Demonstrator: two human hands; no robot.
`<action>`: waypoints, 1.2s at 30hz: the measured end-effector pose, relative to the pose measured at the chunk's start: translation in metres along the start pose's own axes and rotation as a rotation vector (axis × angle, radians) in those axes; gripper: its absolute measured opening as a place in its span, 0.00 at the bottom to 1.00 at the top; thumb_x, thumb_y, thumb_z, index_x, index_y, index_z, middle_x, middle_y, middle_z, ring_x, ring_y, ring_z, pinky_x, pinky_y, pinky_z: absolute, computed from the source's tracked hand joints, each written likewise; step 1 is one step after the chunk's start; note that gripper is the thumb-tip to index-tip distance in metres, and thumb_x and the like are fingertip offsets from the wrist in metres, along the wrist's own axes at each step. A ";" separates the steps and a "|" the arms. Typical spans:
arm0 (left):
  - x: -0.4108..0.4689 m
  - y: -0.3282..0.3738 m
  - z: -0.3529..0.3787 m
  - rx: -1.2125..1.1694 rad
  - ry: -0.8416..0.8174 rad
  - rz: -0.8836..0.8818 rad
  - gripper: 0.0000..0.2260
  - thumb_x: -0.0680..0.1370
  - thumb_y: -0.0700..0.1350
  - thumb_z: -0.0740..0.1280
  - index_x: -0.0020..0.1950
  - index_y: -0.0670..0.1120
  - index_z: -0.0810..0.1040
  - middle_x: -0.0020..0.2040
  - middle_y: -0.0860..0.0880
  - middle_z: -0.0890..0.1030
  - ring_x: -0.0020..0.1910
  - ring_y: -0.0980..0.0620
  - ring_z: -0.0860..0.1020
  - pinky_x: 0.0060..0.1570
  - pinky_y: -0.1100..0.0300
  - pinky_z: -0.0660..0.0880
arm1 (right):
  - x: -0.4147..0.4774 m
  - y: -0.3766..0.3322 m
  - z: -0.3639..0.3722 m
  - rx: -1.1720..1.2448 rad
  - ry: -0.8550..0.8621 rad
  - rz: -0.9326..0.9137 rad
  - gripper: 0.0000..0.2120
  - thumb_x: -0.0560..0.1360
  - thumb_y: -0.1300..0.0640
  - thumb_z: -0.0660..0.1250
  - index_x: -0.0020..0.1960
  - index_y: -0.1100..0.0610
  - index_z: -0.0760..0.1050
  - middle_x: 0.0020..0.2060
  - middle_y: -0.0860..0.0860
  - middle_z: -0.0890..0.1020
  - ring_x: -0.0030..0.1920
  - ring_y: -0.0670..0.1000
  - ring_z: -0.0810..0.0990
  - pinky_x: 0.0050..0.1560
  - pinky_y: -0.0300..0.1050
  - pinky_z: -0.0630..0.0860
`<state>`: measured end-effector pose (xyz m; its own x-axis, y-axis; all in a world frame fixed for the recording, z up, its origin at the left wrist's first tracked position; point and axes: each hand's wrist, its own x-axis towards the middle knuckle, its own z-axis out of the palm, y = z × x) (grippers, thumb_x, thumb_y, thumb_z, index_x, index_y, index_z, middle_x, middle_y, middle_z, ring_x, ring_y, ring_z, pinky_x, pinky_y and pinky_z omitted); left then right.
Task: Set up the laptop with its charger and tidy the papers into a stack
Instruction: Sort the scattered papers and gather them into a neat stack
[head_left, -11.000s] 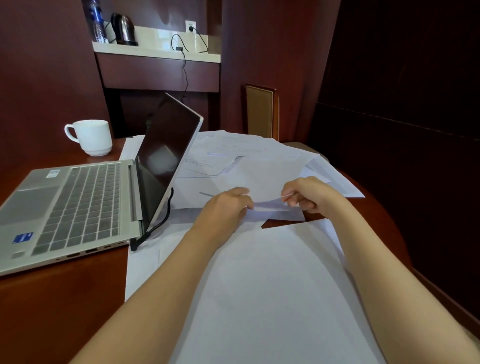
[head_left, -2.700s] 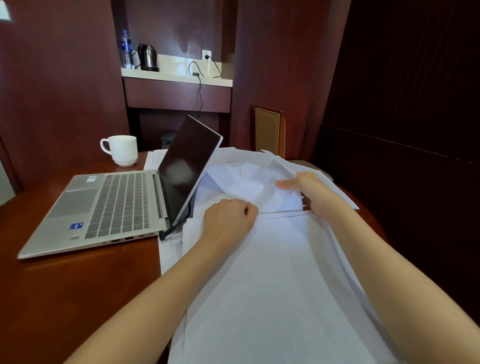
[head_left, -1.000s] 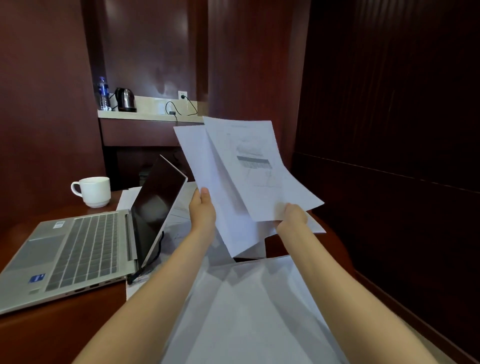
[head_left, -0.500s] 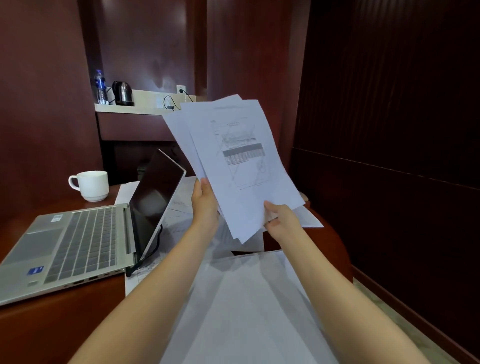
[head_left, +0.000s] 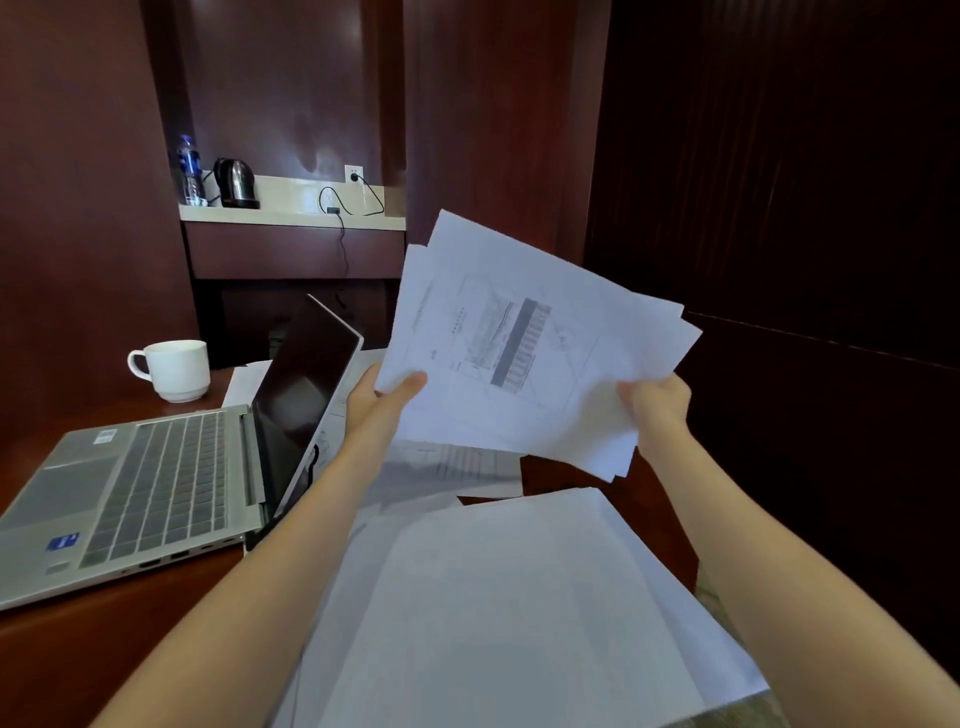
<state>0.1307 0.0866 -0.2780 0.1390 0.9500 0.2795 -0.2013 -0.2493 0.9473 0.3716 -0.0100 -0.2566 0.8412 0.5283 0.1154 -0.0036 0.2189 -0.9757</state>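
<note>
holding papers (head_left: 524, 358) by opposite edges, left hand (head_left: 382, 397), right hand (head_left: 657, 402)

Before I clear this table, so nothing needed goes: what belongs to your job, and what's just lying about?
Job: held sheets, loose papers, laptop, black cable (likely the charger's).
Lying about: white cup, kettle, water bottle.

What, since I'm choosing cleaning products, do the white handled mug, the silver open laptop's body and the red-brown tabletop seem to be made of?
The white handled mug is likely glazed ceramic: thick wall, soft sheen. The silver open laptop has a matte metal or metal-look plastic body: even grey, no glare. The red-brown tabletop looks like polished wood or veneer, probably lacquered: it reflects light.
</note>
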 end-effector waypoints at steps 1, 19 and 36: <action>-0.001 0.001 0.001 0.041 0.003 0.025 0.09 0.75 0.41 0.68 0.55 0.47 0.75 0.48 0.53 0.79 0.45 0.57 0.78 0.41 0.67 0.73 | 0.001 -0.003 0.000 -0.003 -0.018 -0.027 0.18 0.74 0.71 0.64 0.63 0.63 0.73 0.46 0.53 0.77 0.52 0.56 0.76 0.48 0.43 0.71; -0.007 0.006 0.009 0.178 0.024 0.069 0.15 0.76 0.39 0.67 0.63 0.44 0.73 0.57 0.48 0.78 0.52 0.51 0.76 0.44 0.64 0.72 | 0.000 0.013 -0.003 -0.168 -0.228 -0.140 0.07 0.77 0.62 0.63 0.54 0.57 0.76 0.51 0.55 0.79 0.52 0.57 0.78 0.51 0.51 0.77; -0.012 0.011 0.047 1.384 0.154 1.119 0.34 0.63 0.37 0.76 0.67 0.49 0.71 0.70 0.37 0.67 0.70 0.37 0.65 0.65 0.41 0.62 | 0.001 -0.001 -0.011 -0.293 -0.341 0.073 0.10 0.76 0.65 0.64 0.57 0.64 0.74 0.50 0.56 0.79 0.49 0.57 0.78 0.52 0.50 0.75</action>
<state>0.1719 0.0632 -0.2633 0.4216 0.2212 0.8794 0.7646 -0.6080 -0.2137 0.3788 -0.0188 -0.2576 0.6180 0.7845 0.0509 0.1378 -0.0443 -0.9895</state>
